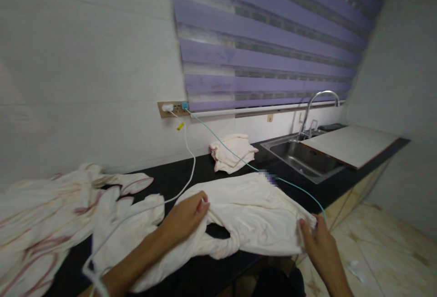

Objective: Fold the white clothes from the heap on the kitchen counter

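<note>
The white garment (pixel 259 210) lies spread but rumpled on the tabletop (pixel 170 178), left hand (pixel 187 215) and right hand (pixel 319 240) each pinching cloth in their grip. Work looks partway: one compact cloth bundle (pixel 234 151) sits far; loose garments (pixel 44 210) at left remain heaped.

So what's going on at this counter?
A person is handling a white cloth garment laid across a black countertop. The left hand pinches its fabric near a gap, while the right hand grips its right-hand edge. A folded pale cloth bundle sits behind it; a loose heap of white, red-edged clothes lies to the left.
</note>
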Demonstrator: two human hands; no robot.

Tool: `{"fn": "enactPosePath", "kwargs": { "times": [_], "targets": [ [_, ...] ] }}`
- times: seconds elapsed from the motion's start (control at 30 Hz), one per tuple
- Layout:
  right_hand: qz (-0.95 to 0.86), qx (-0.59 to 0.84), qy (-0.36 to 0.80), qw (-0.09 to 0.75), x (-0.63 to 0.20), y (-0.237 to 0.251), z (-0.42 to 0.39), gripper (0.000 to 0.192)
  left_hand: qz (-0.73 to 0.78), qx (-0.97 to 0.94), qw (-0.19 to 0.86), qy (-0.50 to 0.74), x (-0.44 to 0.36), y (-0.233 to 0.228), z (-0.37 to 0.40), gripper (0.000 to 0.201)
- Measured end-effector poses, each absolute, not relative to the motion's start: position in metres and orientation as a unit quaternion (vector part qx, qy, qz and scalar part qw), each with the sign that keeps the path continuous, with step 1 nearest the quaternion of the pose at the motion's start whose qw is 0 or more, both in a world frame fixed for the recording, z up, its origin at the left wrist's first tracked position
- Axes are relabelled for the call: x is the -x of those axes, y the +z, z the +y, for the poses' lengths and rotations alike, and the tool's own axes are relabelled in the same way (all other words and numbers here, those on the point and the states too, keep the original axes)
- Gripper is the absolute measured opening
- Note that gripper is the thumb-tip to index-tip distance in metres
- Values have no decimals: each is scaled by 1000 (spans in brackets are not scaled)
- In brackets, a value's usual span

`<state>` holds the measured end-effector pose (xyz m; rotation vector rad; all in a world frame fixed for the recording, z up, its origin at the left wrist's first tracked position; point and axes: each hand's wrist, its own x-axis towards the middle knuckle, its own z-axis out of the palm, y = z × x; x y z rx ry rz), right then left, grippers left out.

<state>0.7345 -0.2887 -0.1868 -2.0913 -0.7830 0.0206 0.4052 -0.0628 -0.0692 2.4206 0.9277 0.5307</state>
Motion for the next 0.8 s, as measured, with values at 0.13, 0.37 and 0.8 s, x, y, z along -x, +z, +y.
{"fn": "enactPosePath", "kwargs": {
  "times": [0.13,0.37,0.8],
  "targets": [
    [-340,852,36,396,-727,-186,-283,47,256,-931,233,112,-422,-94,-116,30],
    [-347,863,-9,366,-712,-180,-291,52,277,-926,244,79,-433,-109,-144,23],
    [-566,722,-84,389,-643,-131,-203,21,375,-734,566,-23,-406,-95,-114,59]
  ]
}}
